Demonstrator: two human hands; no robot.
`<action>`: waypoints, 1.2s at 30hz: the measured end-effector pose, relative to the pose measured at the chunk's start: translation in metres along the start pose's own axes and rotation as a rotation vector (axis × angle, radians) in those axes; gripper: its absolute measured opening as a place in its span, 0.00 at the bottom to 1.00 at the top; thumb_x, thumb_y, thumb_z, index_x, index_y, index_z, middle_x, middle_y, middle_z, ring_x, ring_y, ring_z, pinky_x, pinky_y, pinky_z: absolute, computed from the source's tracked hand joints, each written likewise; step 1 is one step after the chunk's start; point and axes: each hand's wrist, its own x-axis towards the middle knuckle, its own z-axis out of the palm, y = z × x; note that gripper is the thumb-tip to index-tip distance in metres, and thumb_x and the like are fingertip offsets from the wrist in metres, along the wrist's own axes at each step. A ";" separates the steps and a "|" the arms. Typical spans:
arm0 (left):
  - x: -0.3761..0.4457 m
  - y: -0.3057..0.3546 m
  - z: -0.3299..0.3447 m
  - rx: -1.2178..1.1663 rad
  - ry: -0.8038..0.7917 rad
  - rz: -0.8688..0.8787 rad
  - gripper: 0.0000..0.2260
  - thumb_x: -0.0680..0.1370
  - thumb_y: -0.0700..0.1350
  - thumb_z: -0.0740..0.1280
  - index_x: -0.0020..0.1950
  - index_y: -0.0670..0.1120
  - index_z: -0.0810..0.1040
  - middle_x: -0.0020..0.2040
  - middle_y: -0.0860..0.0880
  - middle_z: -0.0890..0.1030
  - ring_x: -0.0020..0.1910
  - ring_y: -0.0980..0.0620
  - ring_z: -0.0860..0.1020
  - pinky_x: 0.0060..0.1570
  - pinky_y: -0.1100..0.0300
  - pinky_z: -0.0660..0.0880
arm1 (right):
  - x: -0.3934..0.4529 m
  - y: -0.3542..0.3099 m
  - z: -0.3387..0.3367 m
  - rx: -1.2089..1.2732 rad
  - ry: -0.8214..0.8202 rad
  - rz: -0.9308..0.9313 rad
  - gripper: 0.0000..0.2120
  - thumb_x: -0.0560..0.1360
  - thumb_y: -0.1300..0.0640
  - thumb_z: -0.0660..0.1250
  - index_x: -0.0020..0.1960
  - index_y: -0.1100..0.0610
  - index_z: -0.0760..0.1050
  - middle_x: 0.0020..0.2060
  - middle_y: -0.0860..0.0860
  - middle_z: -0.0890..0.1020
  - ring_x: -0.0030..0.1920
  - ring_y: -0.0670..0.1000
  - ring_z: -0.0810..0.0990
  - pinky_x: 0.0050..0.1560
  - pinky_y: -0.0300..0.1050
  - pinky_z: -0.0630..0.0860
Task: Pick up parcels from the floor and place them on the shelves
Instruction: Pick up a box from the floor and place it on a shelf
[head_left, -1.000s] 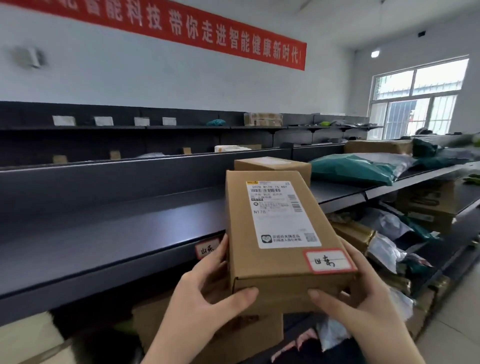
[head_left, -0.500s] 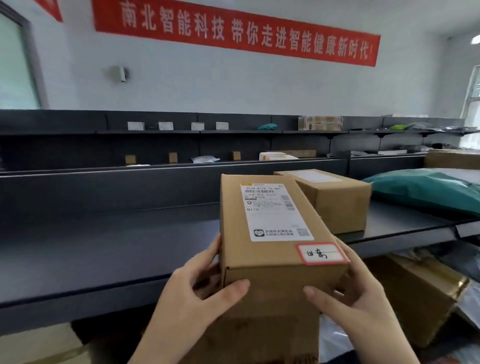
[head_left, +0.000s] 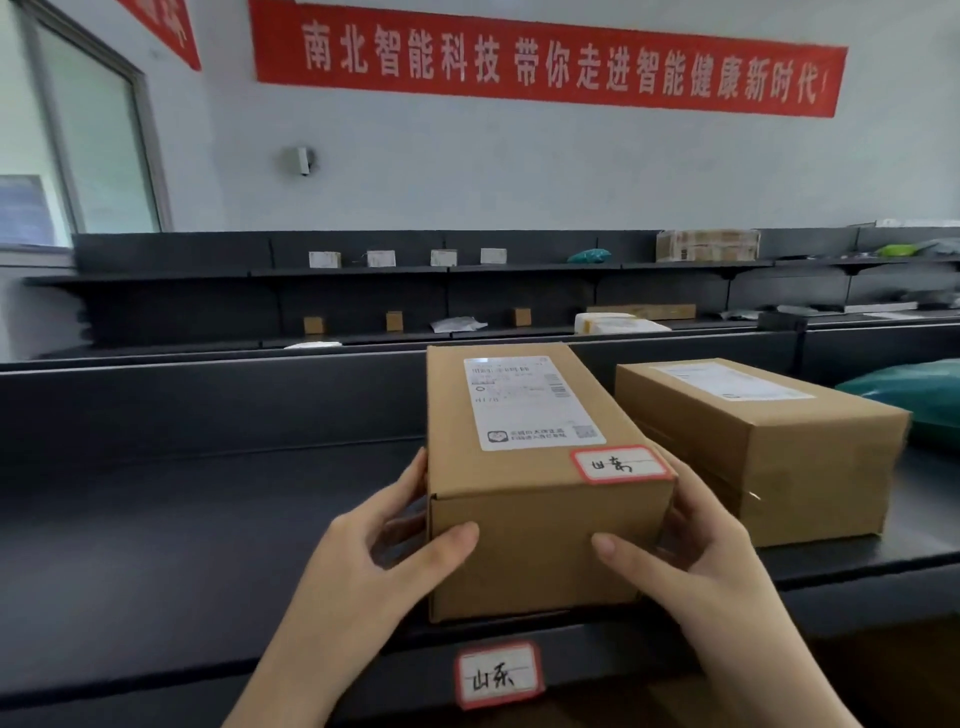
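A brown cardboard parcel with a white shipping label and a small red-framed tag sits at the front of the dark shelf, held from both sides. My left hand grips its left side with the thumb on the front face. My right hand grips its right side, thumb also on the front. A red-framed handwritten label is stuck on the shelf's front edge just below the parcel.
A second brown box lies on the same shelf just right of my parcel, with a green bag beyond it. Farther shelves along the wall carry small boxes and packets. A red banner hangs on the wall.
The parcel has gone forward and down onto the shelf's front, beside the second box. My view has swung left and closer to the shelf; both hands keep their hold.
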 end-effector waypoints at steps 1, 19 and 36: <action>0.003 -0.001 -0.002 0.013 0.008 -0.003 0.36 0.58 0.65 0.72 0.65 0.60 0.72 0.51 0.68 0.81 0.52 0.69 0.78 0.44 0.74 0.75 | 0.004 0.002 0.002 0.003 -0.004 0.007 0.34 0.54 0.51 0.74 0.60 0.40 0.71 0.51 0.36 0.82 0.52 0.37 0.79 0.42 0.32 0.78; 0.027 -0.010 -0.009 0.038 0.101 -0.144 0.31 0.56 0.64 0.65 0.59 0.60 0.76 0.46 0.71 0.81 0.46 0.71 0.78 0.40 0.76 0.74 | 0.044 0.020 0.021 -0.064 -0.109 0.098 0.30 0.53 0.41 0.71 0.55 0.31 0.70 0.48 0.32 0.80 0.51 0.33 0.76 0.45 0.36 0.74; 0.013 -0.011 -0.010 -0.124 0.213 -0.029 0.30 0.61 0.59 0.73 0.62 0.61 0.71 0.57 0.59 0.81 0.53 0.66 0.79 0.53 0.67 0.77 | 0.030 0.013 0.026 -0.199 -0.016 0.014 0.39 0.55 0.42 0.69 0.66 0.39 0.64 0.53 0.34 0.75 0.54 0.30 0.73 0.44 0.32 0.75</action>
